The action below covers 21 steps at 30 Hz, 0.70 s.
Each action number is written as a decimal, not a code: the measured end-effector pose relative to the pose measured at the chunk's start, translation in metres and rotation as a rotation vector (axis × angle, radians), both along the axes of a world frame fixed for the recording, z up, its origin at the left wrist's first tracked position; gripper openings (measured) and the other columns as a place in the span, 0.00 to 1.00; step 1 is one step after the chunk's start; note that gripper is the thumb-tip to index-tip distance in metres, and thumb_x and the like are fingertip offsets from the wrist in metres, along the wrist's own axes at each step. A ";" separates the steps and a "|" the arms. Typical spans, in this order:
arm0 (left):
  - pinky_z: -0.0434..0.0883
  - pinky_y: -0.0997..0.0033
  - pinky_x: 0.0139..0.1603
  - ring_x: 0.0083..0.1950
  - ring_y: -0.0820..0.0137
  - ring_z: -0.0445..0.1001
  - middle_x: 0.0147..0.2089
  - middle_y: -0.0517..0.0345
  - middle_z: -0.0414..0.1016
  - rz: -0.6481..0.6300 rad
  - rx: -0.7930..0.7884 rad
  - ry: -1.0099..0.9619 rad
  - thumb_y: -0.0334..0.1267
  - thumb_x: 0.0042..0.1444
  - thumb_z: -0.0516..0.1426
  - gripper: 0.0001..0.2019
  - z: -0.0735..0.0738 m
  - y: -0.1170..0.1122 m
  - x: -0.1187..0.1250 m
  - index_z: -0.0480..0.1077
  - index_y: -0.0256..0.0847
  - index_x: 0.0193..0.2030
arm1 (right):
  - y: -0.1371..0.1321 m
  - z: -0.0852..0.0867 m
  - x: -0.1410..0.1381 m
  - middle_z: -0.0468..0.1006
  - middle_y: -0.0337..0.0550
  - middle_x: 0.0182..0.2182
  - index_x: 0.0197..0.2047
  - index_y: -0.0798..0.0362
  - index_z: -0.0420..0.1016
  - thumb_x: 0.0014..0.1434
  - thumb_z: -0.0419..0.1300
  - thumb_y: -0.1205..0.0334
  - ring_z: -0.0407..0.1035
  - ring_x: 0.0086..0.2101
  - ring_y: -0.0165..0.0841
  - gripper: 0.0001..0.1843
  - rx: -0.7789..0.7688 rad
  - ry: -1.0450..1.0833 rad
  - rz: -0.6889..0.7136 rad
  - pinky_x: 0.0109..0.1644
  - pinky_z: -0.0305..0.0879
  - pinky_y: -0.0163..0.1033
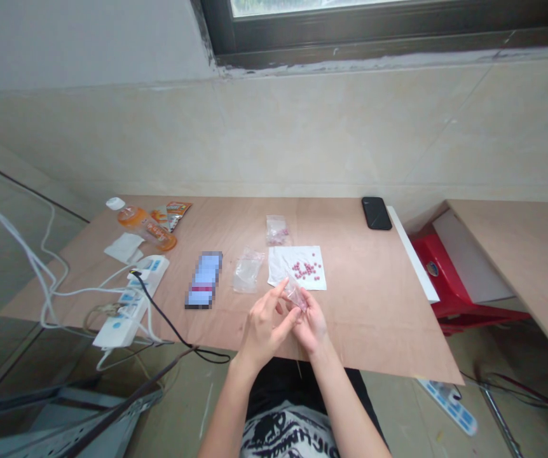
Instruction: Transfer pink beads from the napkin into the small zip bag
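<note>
Close together at the table's front edge, my left hand (265,321) and my right hand (313,323) both grip a small clear plastic bag (295,294). Something pinkish shows in its lower part, too small to name. Just beyond my fingers lies a white sheet (281,259), partly covered by my hands, with several small pink-red beads (305,270) scattered on it. Left of the sheet rests a clear plastic bag (248,270) that looks empty. Behind the sheet is another clear bag (276,230) with a few pinkish pieces inside.
A phone (203,280) lies to the left, near a white power strip (133,302) with several cables. Farther back are an orange drink bottle (145,226), a tissue (125,248) and a snack packet (177,213). A black phone (376,213) lies back right; a red stool (445,273) stands beyond.
</note>
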<state>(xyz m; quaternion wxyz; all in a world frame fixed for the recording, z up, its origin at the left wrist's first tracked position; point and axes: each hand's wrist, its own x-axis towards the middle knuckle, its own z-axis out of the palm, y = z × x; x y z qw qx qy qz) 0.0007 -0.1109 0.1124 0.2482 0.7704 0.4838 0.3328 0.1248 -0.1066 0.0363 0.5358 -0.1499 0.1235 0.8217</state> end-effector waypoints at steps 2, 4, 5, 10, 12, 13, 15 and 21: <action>0.70 0.70 0.40 0.32 0.74 0.69 0.39 0.57 0.73 0.025 0.005 -0.045 0.39 0.58 0.55 0.22 -0.001 -0.001 0.001 0.60 0.43 0.59 | 0.000 -0.001 0.000 0.79 0.44 0.32 0.43 0.56 0.70 0.64 0.49 0.62 0.72 0.23 0.26 0.11 -0.006 -0.021 -0.004 0.20 0.67 0.27; 0.69 0.70 0.41 0.33 0.73 0.70 0.36 0.58 0.74 -0.008 0.025 -0.043 0.38 0.58 0.55 0.16 -0.001 -0.001 0.001 0.66 0.42 0.53 | 0.000 -0.002 0.001 0.79 0.44 0.31 0.41 0.56 0.70 0.64 0.49 0.61 0.73 0.24 0.27 0.11 -0.006 -0.030 0.010 0.20 0.67 0.27; 0.69 0.70 0.41 0.34 0.72 0.70 0.36 0.57 0.74 -0.021 0.035 -0.039 0.37 0.58 0.55 0.14 0.000 0.000 0.001 0.68 0.42 0.51 | 0.001 -0.002 0.001 0.79 0.44 0.30 0.40 0.56 0.70 0.64 0.49 0.61 0.73 0.23 0.27 0.11 -0.006 -0.030 0.015 0.20 0.67 0.27; 0.69 0.70 0.39 0.34 0.72 0.71 0.34 0.56 0.74 -0.010 0.066 -0.052 0.34 0.58 0.55 0.06 0.001 0.002 0.001 0.71 0.39 0.41 | 0.001 -0.004 0.000 0.78 0.40 0.26 0.39 0.55 0.71 0.64 0.49 0.63 0.71 0.20 0.25 0.11 -0.017 -0.055 -0.031 0.21 0.67 0.27; 0.68 0.71 0.38 0.33 0.72 0.70 0.32 0.57 0.74 -0.010 0.077 -0.049 0.33 0.58 0.55 0.05 0.001 0.003 0.001 0.71 0.39 0.38 | 0.000 -0.006 -0.001 0.77 0.39 0.24 0.39 0.56 0.72 0.63 0.50 0.62 0.70 0.20 0.25 0.10 -0.016 -0.081 -0.034 0.20 0.67 0.27; 0.68 0.71 0.38 0.33 0.72 0.70 0.32 0.57 0.73 -0.009 0.084 -0.048 0.32 0.58 0.55 0.04 0.001 0.003 0.001 0.71 0.40 0.38 | 0.000 -0.007 -0.001 0.77 0.39 0.24 0.38 0.56 0.72 0.63 0.51 0.62 0.70 0.20 0.26 0.10 -0.012 -0.093 -0.028 0.19 0.66 0.27; 0.68 0.71 0.38 0.34 0.71 0.70 0.32 0.57 0.74 -0.002 0.099 -0.048 0.32 0.57 0.55 0.04 0.001 0.003 -0.001 0.71 0.40 0.37 | 0.000 -0.008 -0.002 0.77 0.40 0.24 0.38 0.56 0.72 0.63 0.52 0.60 0.71 0.21 0.26 0.10 -0.009 -0.109 -0.022 0.18 0.65 0.26; 0.69 0.70 0.38 0.35 0.71 0.70 0.33 0.56 0.74 0.026 0.117 -0.072 0.32 0.58 0.55 0.05 0.007 0.004 -0.007 0.72 0.39 0.37 | 0.003 -0.009 -0.003 0.77 0.39 0.23 0.36 0.55 0.71 0.64 0.52 0.59 0.68 0.18 0.25 0.11 -0.116 -0.096 -0.098 0.15 0.61 0.25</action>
